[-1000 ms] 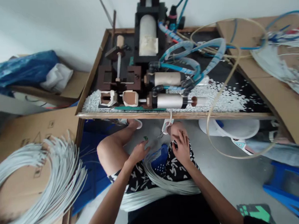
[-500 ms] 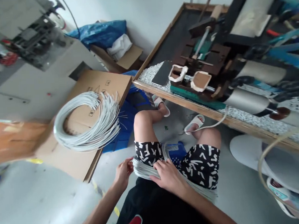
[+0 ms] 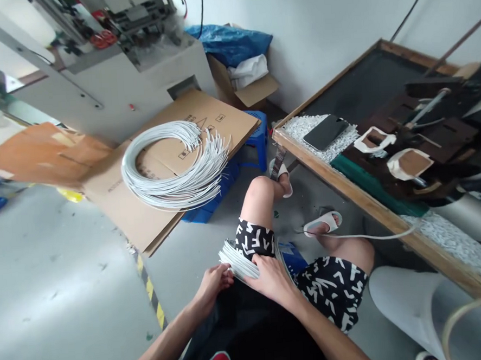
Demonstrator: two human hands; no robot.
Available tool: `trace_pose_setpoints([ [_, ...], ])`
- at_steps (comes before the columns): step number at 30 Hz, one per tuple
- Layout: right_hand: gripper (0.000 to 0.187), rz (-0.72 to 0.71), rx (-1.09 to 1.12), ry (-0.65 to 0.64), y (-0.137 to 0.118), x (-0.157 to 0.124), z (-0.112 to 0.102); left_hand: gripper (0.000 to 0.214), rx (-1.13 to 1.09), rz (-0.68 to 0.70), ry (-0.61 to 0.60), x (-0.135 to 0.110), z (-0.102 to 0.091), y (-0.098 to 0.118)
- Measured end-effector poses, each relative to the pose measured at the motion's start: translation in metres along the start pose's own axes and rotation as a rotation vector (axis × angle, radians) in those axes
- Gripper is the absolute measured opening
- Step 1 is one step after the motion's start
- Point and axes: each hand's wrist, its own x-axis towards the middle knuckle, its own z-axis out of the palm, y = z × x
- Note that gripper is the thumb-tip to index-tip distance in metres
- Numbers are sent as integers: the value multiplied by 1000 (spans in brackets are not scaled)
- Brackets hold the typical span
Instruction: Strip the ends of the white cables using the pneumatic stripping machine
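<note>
A bundle of thin white wires lies bent across my lap, its cut ends pointing up and left. My right hand is closed over the bundle, thumb on the near side and fingers on top. Just left of it, my left hand has its fingers curled together beside the bundle's lower left edge; whether a wire is between them I cannot make out. The rest of the bundle is partly hidden behind my right hand and forearm. A larger coil of white wires rests on flattened cardboard to the left.
On the right stands a wood-edged workbench with a dark phone and a machine on it. A blue stool and a grey machine cabinet are beyond the cardboard. A white bin stands below the bench; a hose hangs from it.
My view has turned left, so the coil and the bench appear further right. My left hand has slipped slightly below the bundle's ends, while my right hand stays on the bundle.
</note>
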Motion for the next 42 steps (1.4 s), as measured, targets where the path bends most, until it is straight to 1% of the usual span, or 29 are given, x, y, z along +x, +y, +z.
trace_pose_setpoints([
  [2, 15, -27, 27, 10, 1, 2, -2, 37, -17, 12, -19, -4, -2, -1],
  [8, 9, -76, 207, 65, 2, -5, -5, 46, 5, 10, -120, -12, -2, 2],
  [12, 7, -53, 348, 85, 4, -10, -6, 38, -1, -9, -189, -18, 0, 6],
  [15, 13, -30, 438, 75, 5, -12, -4, 32, -51, 0, -205, -25, 3, 13],
  [18, 15, -27, 519, 63, 1, -13, -1, 23, -145, 45, -204, -30, 11, 21],
  [20, 16, -25, 564, 60, -4, -15, 1, 17, -230, 22, -205, -30, 18, 28],
  [23, 19, -31, 601, 59, -10, -19, 0, 13, -338, -54, -184, -24, 27, 42],
  [26, 20, -45, 595, 75, -12, -24, -1, 12, -410, -43, -162, -16, 28, 64],
  [28, 22, -71, 594, 82, -10, -26, 0, 12, -446, 22, -150, -14, 24, 84],
  [31, 21, -119, 628, 114, -6, -28, 7, 9, -486, 193, -160, -21, 19, 119],
  [33, 21, -150, 675, 147, -5, -25, 13, 14, -483, 308, -216, -32, 23, 136],
  [34, 22, -167, 701, 166, -5, -24, 15, 18, -469, 348, -252, -37, 29, 140],
  [36, 33, -191, 764, 218, -4, -19, 17, 28, -397, 405, -343, -48, 44, 141],
  [37, 42, -195, 827, 246, -4, -17, 17, 32, -334, 430, -396, -53, 54, 137],
  [39, 59, -208, 1023, 288, -1, -15, 10, 39, -142, 494, -508, -60, 72, 125],
  [40, 63, -227, 1148, 312, 2, -16, 4, 43, -24, 537, -555, -63, 80, 118],
  [42, 61, -320, 1388, 400, 10, -23, -13, 47, 201, 637, -621, -70, 93, 105],
])
